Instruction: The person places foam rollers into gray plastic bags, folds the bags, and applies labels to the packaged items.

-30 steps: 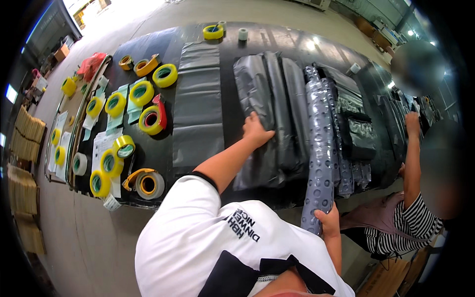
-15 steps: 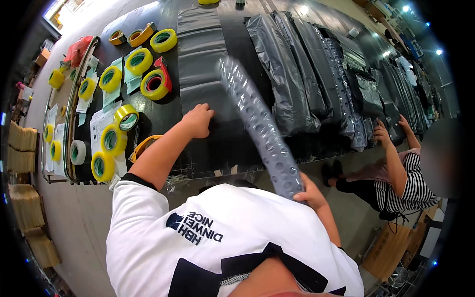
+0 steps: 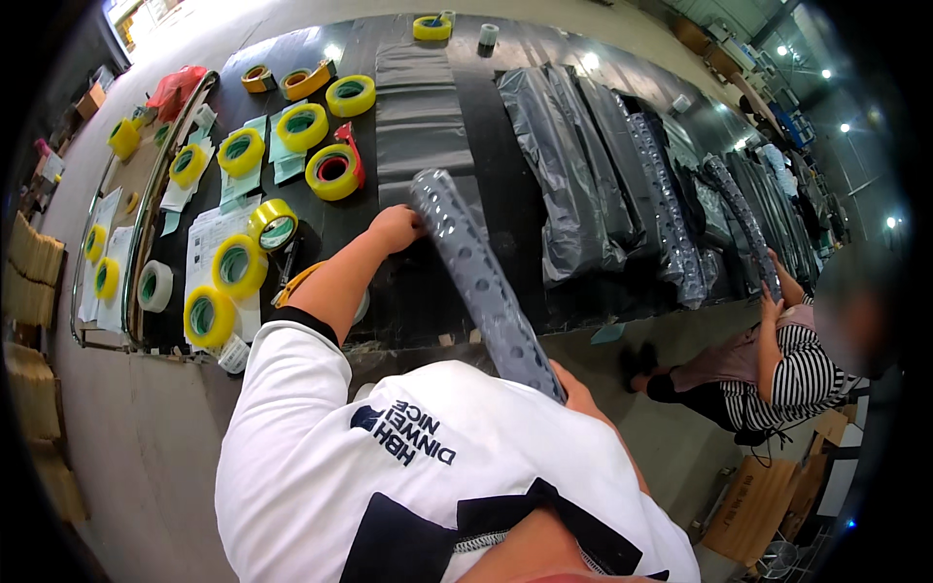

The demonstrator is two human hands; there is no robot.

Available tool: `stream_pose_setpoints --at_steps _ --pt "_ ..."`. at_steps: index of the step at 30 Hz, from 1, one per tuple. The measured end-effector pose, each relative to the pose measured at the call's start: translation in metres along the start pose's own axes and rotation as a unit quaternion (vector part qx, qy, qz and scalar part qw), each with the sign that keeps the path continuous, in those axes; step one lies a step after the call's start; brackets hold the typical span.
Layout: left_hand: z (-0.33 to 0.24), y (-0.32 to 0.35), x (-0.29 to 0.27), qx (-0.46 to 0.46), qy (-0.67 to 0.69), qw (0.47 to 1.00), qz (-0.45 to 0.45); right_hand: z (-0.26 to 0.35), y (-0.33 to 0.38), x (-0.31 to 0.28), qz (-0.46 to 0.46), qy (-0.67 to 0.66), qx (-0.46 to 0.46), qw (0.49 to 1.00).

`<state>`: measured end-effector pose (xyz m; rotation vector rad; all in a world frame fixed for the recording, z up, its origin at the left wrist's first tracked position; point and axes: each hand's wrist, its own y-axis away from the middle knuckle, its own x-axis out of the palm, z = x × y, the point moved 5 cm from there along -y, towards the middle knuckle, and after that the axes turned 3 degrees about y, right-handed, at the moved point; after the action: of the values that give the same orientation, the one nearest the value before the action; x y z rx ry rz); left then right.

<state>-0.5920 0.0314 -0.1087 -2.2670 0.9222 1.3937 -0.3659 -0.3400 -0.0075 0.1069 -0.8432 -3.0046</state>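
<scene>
A long tube-shaped roll in clear bubble wrap (image 3: 483, 287), dark grey underneath, slants across in front of me. My right hand (image 3: 577, 391) is closed around its near end, with some fingers hidden behind it. At its far end, my left hand (image 3: 397, 229) rests on the table side with fingers curled in at the near edge of a flat black plastic bag (image 3: 416, 117). The roll's far end is beside those fingertips and partly over the bag. An orange-handled tape dispenser (image 3: 296, 285) is partly hidden under my left forearm.
Yellow tape rolls (image 3: 239, 264) and papers (image 3: 206, 238) cover the left of the black table (image 3: 505, 185), near a red tape dispenser (image 3: 337, 167). Black-bagged packages (image 3: 559, 175) lie to the right. A co-worker in a striped top (image 3: 802, 364) holds another wrapped roll (image 3: 743, 219).
The roll's far end has come down and left to my left hand, and my right hand has shifted slightly left. The co-worker has lifted a wrapped roll. The whole view has shifted a little.
</scene>
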Motion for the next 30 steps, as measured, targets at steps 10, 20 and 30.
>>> stream_pose_setpoints --at_steps 10,20,30 --pt "0.022 -0.008 -0.003 -0.206 0.296 0.929 -0.08 -0.062 0.067 -0.042 0.008 -0.152 0.152 0.977" --pt "-0.106 0.066 -0.054 0.082 0.012 0.885 -0.458 -0.039 0.06 -0.036 0.058 -0.148 0.184 0.97" --pt "-0.126 0.067 0.047 -0.13 0.302 0.942 0.06 -0.029 0.006 -0.028 0.212 -0.282 0.062 0.934"
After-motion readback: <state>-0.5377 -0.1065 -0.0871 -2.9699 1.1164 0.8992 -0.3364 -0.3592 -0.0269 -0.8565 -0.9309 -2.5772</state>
